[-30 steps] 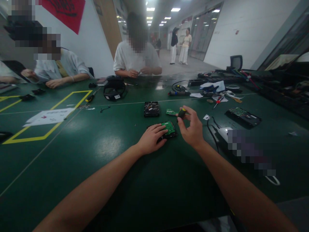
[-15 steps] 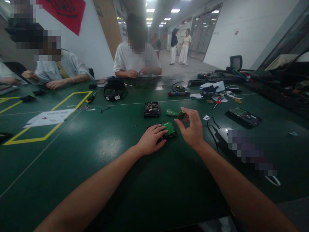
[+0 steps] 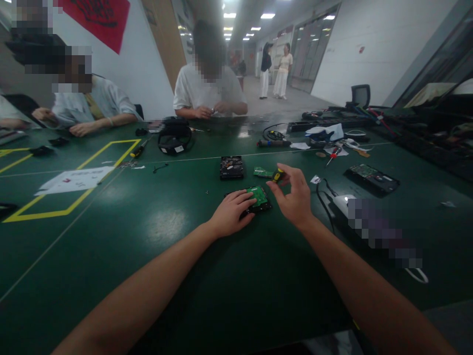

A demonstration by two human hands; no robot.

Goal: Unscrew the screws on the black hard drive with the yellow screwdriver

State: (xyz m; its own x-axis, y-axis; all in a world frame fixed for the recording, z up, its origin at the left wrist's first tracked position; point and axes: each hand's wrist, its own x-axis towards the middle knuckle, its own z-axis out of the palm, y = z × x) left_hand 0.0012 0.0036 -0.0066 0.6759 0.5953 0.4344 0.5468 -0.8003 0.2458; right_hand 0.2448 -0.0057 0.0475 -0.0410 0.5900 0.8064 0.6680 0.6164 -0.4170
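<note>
In the head view a hard drive (image 3: 263,201) lies on the green table with its green circuit board facing up. My left hand (image 3: 236,209) is laid across its left part, fingers over the board and thumb along the near edge, holding it down. My right hand (image 3: 293,195) pinches the black and yellow handle of a screwdriver (image 3: 278,175) between thumb and fingers, above the drive's far right corner. I cannot make out the screwdriver's shaft or where its tip rests. Just behind it lies a loose green circuit board (image 3: 261,171). A second hard drive (image 3: 231,167) sits farther back.
Another hard drive (image 3: 373,178) lies to the right, behind a white power strip (image 3: 342,203) with a black cable. A yellow-black screwdriver (image 3: 138,149), a dark headset (image 3: 174,138) and a paper sheet (image 3: 76,181) are to the left. Two people sit across the table.
The screwdriver handle has turned in my right fingers, showing more of its yellow side. My left hand and the hard drive have stayed put.
</note>
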